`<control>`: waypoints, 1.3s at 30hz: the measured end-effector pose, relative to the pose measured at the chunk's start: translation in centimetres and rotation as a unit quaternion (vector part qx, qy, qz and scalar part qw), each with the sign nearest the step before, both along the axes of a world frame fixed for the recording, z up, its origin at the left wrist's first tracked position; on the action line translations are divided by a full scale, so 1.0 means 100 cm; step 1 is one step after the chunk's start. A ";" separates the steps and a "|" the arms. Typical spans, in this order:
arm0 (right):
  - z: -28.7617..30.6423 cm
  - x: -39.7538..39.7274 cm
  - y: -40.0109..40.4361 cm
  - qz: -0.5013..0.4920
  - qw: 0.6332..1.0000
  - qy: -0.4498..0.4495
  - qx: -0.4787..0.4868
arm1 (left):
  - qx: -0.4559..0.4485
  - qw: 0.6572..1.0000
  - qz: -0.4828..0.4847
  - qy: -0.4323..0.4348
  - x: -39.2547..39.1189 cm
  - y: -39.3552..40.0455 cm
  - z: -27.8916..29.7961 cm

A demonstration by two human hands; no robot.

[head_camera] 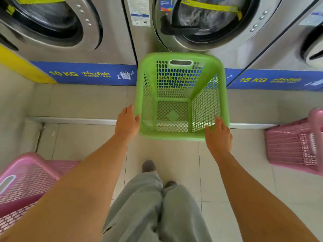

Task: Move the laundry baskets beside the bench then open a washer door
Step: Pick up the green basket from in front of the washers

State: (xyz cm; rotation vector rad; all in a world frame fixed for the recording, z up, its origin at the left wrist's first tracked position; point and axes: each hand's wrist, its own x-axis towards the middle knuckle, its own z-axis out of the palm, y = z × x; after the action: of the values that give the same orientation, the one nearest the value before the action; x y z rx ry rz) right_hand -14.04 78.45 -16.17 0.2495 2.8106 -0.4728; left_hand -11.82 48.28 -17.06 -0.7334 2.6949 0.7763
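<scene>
Your left hand (126,122) grasps the near left corner of the green basket (181,96), thumb hooked over the rim and the palm against the outside wall. Your right hand (219,135) grasps the near right corner the same way, fingers lying up along the rim. The basket sits between your two hands and just beyond them, upright and tipped a little toward you, so you look down into its mesh floor; nothing lies inside it. You cannot tell whether its base touches the floor (166,154) or is lifted clear of it.

Straight past the basket from your hands stands a washer (206,23) with its round door closed and a yellow strip across the glass. Another washer (52,23) stands beyond and to the left of your left hand, door also closed, and a third shows at the far right edge. A blue band (83,74) marked 10 KG and 15 KG runs along their base.

A pink basket (28,179) lies tipped on its side, left of your left arm and nearer to you than the hand. A second pink basket (295,142) lies on its side, right of your right hand and well apart from it. Your grey trousers (153,206) and shoes show below, between your arms.
</scene>
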 end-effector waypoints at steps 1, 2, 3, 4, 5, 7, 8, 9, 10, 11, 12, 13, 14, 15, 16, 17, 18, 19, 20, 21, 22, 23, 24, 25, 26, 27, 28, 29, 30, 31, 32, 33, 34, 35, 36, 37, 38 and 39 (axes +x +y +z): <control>-0.003 -0.009 0.001 -0.006 1.000 -0.002 -0.001 | -0.006 1.000 0.002 -0.007 -0.011 -0.003 -0.003; -0.006 -0.019 0.001 -0.011 1.000 -0.004 -0.003 | -0.009 1.000 0.005 -0.012 -0.021 -0.005 -0.006; -0.010 -0.029 0.003 -0.015 1.000 -0.004 -0.003 | -0.007 1.000 0.011 -0.016 -0.031 -0.006 -0.009; -0.013 -0.039 0.005 -0.018 1.000 -0.004 -0.003 | -0.003 1.000 0.019 -0.020 -0.039 -0.007 -0.013; -0.016 -0.048 0.007 -0.021 1.000 -0.005 -0.003 | 0.001 0.999 0.025 -0.023 -0.046 -0.007 -0.017; -0.024 -0.069 0.013 -0.024 1.000 -0.010 -0.003 | 0.007 0.999 0.036 -0.030 -0.060 -0.005 -0.026; -0.029 -0.081 0.016 -0.025 1.000 -0.015 -0.002 | 0.012 0.998 0.043 -0.032 -0.067 -0.004 -0.031; -0.033 -0.092 0.018 -0.026 0.999 -0.022 0.001 | 0.018 0.998 0.049 -0.036 -0.073 -0.002 -0.036; -0.038 -0.103 0.021 -0.022 0.999 -0.030 0.003 | 0.024 0.997 0.056 -0.038 -0.079 -0.001 -0.041; -0.043 -0.114 0.023 -0.017 0.999 -0.037 0.002 | 0.027 0.997 0.060 -0.039 -0.085 0.000 -0.047; -0.048 -0.124 0.026 -0.013 0.999 -0.042 0.000 | 0.031 0.997 0.062 -0.041 -0.090 0.002 -0.051; -0.052 -0.133 0.029 -0.011 0.999 -0.045 -0.001 | 0.032 0.996 0.064 -0.046 -0.094 0.004 -0.056; -0.058 -0.142 0.031 -0.009 0.999 -0.044 -0.003 | 0.032 0.996 0.066 -0.052 -0.099 0.006 -0.061; -0.063 -0.150 0.033 -0.006 0.999 -0.043 -0.003 | 0.031 0.995 0.069 -0.059 -0.103 0.008 -0.066; -0.067 -0.157 0.036 -0.002 0.999 -0.040 -0.005 | 0.029 0.995 0.074 -0.064 -0.107 0.009 -0.070; -0.072 -0.163 0.037 0.000 0.999 -0.038 -0.010 | 0.025 0.994 0.078 -0.067 -0.110 0.010 -0.074; -0.076 -0.169 0.039 0.000 0.999 -0.036 -0.017 | 0.018 0.994 0.083 -0.066 -0.113 0.011 -0.077; -0.081 -0.173 0.040 0.001 0.999 -0.033 -0.021 | 0.008 0.994 0.085 -0.062 -0.115 0.010 -0.080; -0.085 -0.175 0.042 0.004 0.999 -0.027 -0.024 | -0.002 0.995 0.085 -0.056 -0.115 0.010 -0.083; -0.088 -0.176 0.044 0.011 0.999 -0.021 -0.028 | -0.012 0.995 0.083 -0.052 -0.114 0.009 -0.086; -0.092 -0.174 0.046 0.020 0.999 -0.013 -0.036 | -0.021 0.995 0.082 -0.048 -0.112 0.010 -0.088; -0.094 -0.172 0.047 0.023 0.999 -0.007 -0.049 | -0.028 0.995 0.083 -0.044 -0.111 0.010 -0.089; -0.096 -0.171 0.048 0.022 0.998 -0.002 -0.062 | -0.032 0.995 0.085 -0.038 -0.110 0.010 -0.090; -0.097 -0.169 0.048 0.018 0.997 0.003 -0.072 | -0.033 0.995 0.089 -0.031 -0.108 0.011 -0.090; -0.097 -0.168 0.048 0.015 0.997 0.007 -0.079 | -0.032 0.995 0.095 -0.022 -0.106 0.012 -0.089; -0.096 -0.167 0.048 0.017 0.996 0.011 -0.083 | -0.029 0.994 0.102 -0.016 -0.103 0.013 -0.088; -0.095 -0.167 0.049 0.021 0.996 0.014 -0.082 | -0.027 0.993 0.111 -0.012 -0.100 0.015 -0.087; -0.094 -0.165 0.049 0.026 0.996 0.017 -0.080 | -0.025 0.993 0.119 -0.010 -0.096 0.017 -0.085; -0.092 -0.163 0.050 0.030 0.996 0.020 -0.078 | -0.025 0.991 0.128 -0.009 -0.090 0.019 -0.084; -0.091 -0.160 0.051 0.034 0.996 0.020 -0.077 | -0.024 0.990 0.136 -0.007 -0.084 0.021 -0.082; -0.089 -0.156 0.051 0.038 0.996 0.018 -0.075 | -0.022 0.989 0.146 -0.006 -0.077 0.023 -0.079; -0.087 -0.151 0.051 0.043 0.996 0.016 -0.072 | -0.020 0.988 0.155 -0.007 -0.069 0.024 -0.077; -0.085 -0.145 0.050 0.048 0.996 0.014 -0.070 | -0.016 0.987 0.162 -0.006 -0.060 0.025 -0.075; -0.083 -0.139 0.049 0.054 0.996 0.012 -0.070 | -0.011 0.986 0.167 -0.003 -0.049 0.025 -0.073; -0.080 -0.132 0.047 0.060 0.996 0.011 -0.069 | -0.006 0.985 0.173 0.000 -0.039 0.025 -0.071; -0.078 -0.125 0.044 0.067 0.995 0.010 -0.068 | -0.003 0.983 0.182 0.001 -0.027 0.023 -0.069; -0.076 -0.117 0.041 0.073 0.995 0.009 -0.067 | -0.002 0.981 0.193 0.000 -0.015 0.021 -0.067; -0.075 -0.109 0.036 0.078 0.995 0.008 -0.066 | -0.002 0.979 0.203 -0.003 -0.002 0.019 -0.064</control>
State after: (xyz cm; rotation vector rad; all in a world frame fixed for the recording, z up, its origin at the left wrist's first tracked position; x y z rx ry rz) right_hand -24.92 82.08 -23.64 -0.0006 2.7720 -0.6233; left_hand -12.05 50.17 -23.50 -1.3095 2.5714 0.8509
